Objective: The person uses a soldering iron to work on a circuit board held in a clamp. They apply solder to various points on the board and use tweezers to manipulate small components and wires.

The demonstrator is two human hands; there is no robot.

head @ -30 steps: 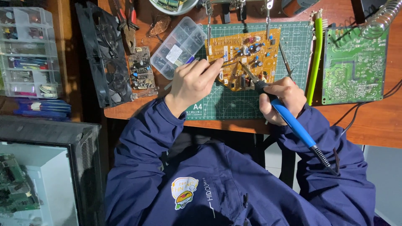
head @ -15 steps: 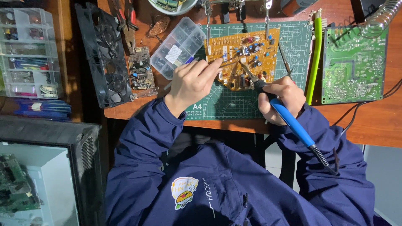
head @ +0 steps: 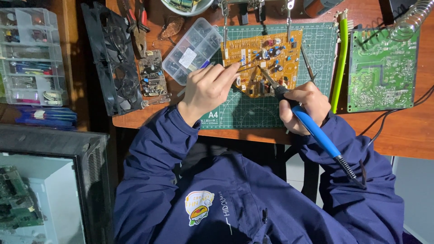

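Observation:
An orange circuit board (head: 271,49) lies tilted on a green cutting mat (head: 253,113), held at its top edge by two metal clips (head: 224,11). My right hand (head: 304,105) is closed around a blue-handled soldering iron (head: 316,133). The iron's tip rests on the middle of the board, and its cord trails back over my right sleeve. My left hand (head: 205,88) pinches a thin wire (head: 246,67) that points at the board close to the iron's tip.
A clear compartment box (head: 192,49), a small circuit board (head: 153,79) and a black fan (head: 113,58) lie left of the mat. A green circuit board (head: 382,68) and a yellow-green tube (head: 339,63) lie to its right. A drawer organiser (head: 29,56) stands at far left.
The iron's tip has slid a little farther up onto the orange board. My left hand has stayed almost where it was.

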